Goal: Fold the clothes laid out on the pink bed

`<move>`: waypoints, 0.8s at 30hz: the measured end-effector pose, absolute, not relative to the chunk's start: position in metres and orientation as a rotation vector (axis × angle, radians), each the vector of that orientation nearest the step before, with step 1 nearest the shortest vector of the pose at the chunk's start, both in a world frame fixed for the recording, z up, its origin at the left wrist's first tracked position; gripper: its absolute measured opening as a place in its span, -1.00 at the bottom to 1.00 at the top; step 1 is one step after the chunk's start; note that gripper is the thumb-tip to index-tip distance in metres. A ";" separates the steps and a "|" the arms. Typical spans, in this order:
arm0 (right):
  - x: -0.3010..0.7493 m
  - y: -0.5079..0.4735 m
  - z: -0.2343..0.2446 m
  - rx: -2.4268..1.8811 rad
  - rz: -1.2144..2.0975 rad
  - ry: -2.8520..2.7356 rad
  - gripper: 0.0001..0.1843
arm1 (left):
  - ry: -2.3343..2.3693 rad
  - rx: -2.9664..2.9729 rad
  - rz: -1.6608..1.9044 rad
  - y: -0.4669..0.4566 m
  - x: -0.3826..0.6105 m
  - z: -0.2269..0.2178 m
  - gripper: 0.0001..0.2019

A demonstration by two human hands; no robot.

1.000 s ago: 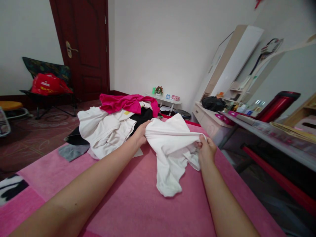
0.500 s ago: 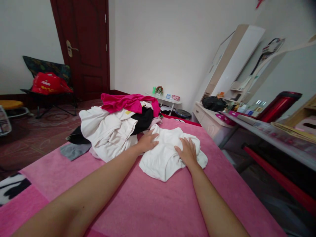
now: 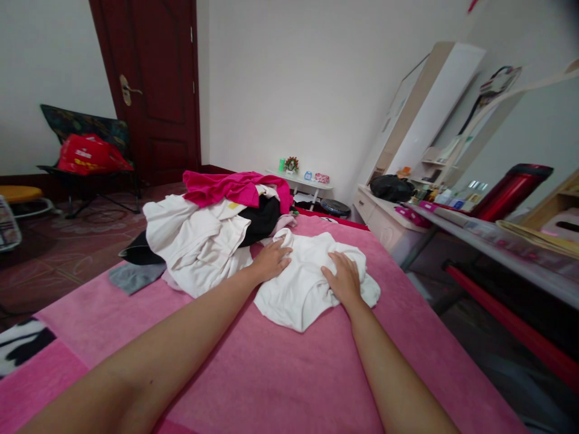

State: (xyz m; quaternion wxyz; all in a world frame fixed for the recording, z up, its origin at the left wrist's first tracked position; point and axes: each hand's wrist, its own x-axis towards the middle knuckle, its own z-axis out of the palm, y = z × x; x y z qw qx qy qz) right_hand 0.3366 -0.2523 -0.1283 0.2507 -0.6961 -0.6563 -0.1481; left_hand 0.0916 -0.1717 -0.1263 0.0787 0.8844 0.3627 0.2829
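Note:
A crumpled white garment [image 3: 301,289] lies on the pink bedspread [image 3: 271,374]; its exact kind is not clear. Its left edge is under my left hand [image 3: 272,260], which rests with the fingers stretched over the cloth. On the right part of the same garment lies my right hand [image 3: 344,278], palm down and fingers spread. Just left of my left hand is a heap of clothes, with white clothing [image 3: 194,241] in front, a bright pink garment [image 3: 226,185] on top and a black garment [image 3: 261,220] between them.
A grey cloth [image 3: 136,277] lies at the heap's left. To the right stand a desk with a red cylinder [image 3: 515,190] and a dresser holding a black bag [image 3: 391,188]. A folding chair with a red bag [image 3: 93,155] is near the door [image 3: 154,90].

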 end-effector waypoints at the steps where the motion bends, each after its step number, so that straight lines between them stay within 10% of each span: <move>1: 0.337 -0.252 -0.129 -1.888 -0.404 -1.788 -0.50 | 1.091 2.653 0.845 -0.172 0.092 -0.127 -0.62; 24: 0.311 -0.280 -0.115 -2.089 -0.212 -1.791 -0.44 | 1.063 2.682 0.911 -0.161 0.093 -0.141 -0.56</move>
